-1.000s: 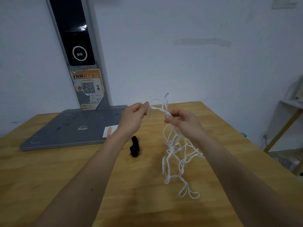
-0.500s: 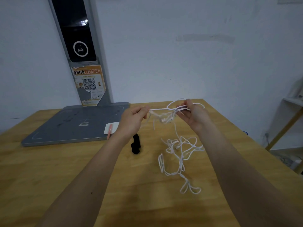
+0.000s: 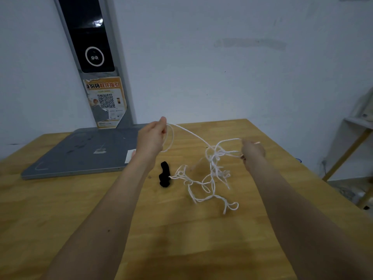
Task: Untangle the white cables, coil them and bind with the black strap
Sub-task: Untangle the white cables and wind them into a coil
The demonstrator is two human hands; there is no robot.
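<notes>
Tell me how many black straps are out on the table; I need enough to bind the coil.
1. The black strap lies on the wooden table, beside the left end of the white cables. None other shows.

Both arms reach forward, left hand (image 3: 151, 136) and right hand (image 3: 252, 152) fingers curled.

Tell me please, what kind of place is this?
Probably a plain workroom or parcel pickup point, not a home: a wooden table against a bare white wall, and a grey scanning stand with a camera and a QR-code sticker.
</notes>
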